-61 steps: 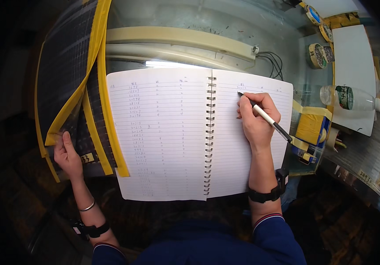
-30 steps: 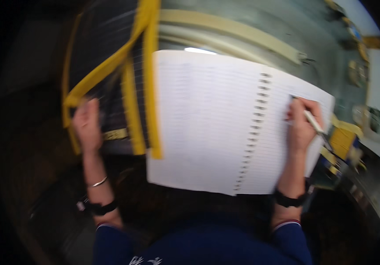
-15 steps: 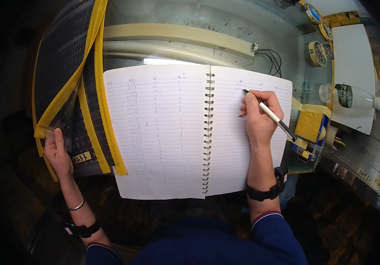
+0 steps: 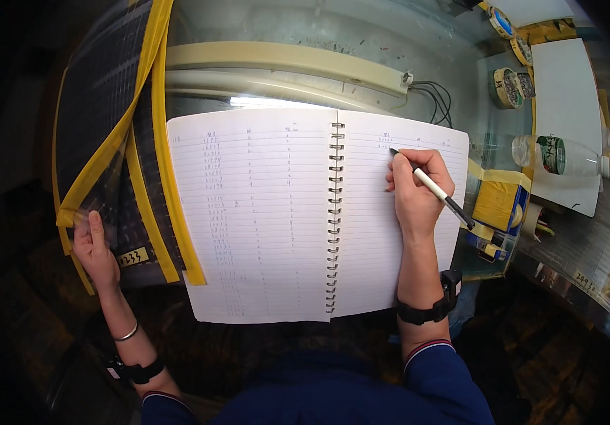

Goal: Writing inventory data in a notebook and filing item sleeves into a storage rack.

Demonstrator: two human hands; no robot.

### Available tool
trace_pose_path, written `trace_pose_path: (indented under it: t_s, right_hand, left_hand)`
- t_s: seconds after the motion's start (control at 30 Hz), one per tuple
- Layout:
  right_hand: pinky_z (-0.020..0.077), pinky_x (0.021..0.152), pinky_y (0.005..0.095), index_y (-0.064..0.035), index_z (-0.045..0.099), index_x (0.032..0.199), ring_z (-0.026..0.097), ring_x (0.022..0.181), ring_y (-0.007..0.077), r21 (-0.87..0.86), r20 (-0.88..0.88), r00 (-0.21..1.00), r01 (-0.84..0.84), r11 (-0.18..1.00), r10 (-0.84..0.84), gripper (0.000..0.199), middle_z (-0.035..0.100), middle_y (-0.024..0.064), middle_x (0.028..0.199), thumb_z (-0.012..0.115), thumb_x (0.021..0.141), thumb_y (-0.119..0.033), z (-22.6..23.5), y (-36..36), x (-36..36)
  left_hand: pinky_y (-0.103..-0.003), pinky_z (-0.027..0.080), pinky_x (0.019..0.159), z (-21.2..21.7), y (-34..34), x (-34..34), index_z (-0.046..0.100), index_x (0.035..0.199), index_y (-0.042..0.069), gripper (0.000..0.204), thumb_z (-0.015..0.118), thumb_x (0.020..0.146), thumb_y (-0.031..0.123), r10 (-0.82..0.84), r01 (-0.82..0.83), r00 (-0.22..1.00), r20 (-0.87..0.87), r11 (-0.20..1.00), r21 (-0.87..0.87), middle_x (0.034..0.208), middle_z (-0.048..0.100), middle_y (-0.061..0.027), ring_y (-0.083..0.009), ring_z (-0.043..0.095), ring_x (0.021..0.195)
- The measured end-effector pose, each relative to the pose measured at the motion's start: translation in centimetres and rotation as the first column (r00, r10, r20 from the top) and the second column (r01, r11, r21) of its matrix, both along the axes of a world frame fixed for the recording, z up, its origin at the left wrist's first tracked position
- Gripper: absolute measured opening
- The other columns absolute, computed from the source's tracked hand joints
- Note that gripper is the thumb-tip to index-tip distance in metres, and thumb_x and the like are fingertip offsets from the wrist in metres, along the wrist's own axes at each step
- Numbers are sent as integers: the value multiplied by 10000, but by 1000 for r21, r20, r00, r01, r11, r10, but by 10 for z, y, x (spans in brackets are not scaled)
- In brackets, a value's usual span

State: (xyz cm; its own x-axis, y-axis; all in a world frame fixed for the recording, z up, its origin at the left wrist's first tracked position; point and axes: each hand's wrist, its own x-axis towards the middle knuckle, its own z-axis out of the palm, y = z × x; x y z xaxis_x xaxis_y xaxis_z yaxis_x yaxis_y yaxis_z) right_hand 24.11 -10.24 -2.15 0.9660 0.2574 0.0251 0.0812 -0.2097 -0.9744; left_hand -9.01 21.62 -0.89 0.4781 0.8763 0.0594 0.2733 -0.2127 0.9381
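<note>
A spiral-bound notebook (image 4: 262, 301) lies open on a glass-topped table, its left page filled with handwritten columns and its right page bearing only a few entries near the top. My right hand (image 4: 422, 202) rests on the right page, fingers closed round a white-and-black pen (image 4: 430, 185) whose tip touches the second written line. At the left, my left hand (image 4: 97, 251) pinches the lower corner of a dark film sheet (image 4: 103, 78) edged with yellow tape. That corner is lifted, showing more dark, tape-edged sheets beneath it. My thumb points up along the corner.
Beyond the notebook, a long pale tube fixture (image 4: 284, 58) with black wires (image 4: 436, 92) shows through the glass. A plastic bottle (image 4: 560, 155) lies on a white board (image 4: 567, 85) at right. Nearby are tape rolls (image 4: 508, 88) and a yellow-and-blue box (image 4: 501, 202).
The notebook and my left hand sit slightly lower in the picture. My right hand keeps the pen at nearly the same spot on the page, and both grips are unchanged.
</note>
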Motion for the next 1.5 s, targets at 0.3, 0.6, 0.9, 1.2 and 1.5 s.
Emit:
trace_pose_path:
  t_s: [0.3, 0.6, 0.9, 1.2, 1.5]
  right_hand:
    - [423, 433, 182, 39, 581, 819, 557, 483, 65, 51, -37, 998, 52, 997, -50, 34, 596, 50, 612, 605, 796, 32, 1, 3, 0]
    - [412, 428, 182, 31, 581, 816, 543, 472, 62, -13, 1, 999, 34, 999, -34, 36, 593, 46, 612, 606, 790, 34, 0, 1, 1]
    - [469, 467, 208, 29, 581, 830, 561, 528, 87, 131, -91, 979, 196, 972, -185, 36, 608, 81, 668, 609, 808, 22, 3, -31, 15]
    - [506, 510, 213, 50, 596, 875, 597, 563, 93, 60, -65, 994, 91, 994, -87, 87, 635, 91, 700, 630, 813, -1, 2, -31, 18]
    - [473, 476, 210, 37, 589, 848, 572, 534, 87, 67, -45, 997, 71, 995, -68, 48, 613, 72, 663, 617, 821, 10, 2, -25, 15]
  left_hand:
    - [-154, 296, 603, 0, -1, 0, 588, 938, 20, 113, 525, 959, 110, 3, -2, 1000, 5, 1000, -9, 790, 505, 67, 9, 372, 663]
    - [-148, 319, 636, -1, 0, 0, 589, 960, 16, 112, 525, 958, 108, 23, -23, 1000, 12, 1000, 0, 826, 531, 55, 8, 410, 703]
    - [-155, 259, 561, -1, -9, 8, 581, 933, 25, 124, 515, 964, 124, 74, -70, 996, -48, 994, 86, 749, 464, 78, 14, 335, 629]
    - [-164, 341, 621, 1, -12, 9, 603, 939, -2, 178, 537, 959, 162, 43, -14, 983, -179, 987, 160, 794, 531, 49, -3, 416, 688]
    - [-221, 447, 783, -6, -19, 7, 597, 1071, -78, 233, 538, 951, 113, 100, -3, 962, -255, 934, 356, 953, 650, -71, -82, 568, 864]
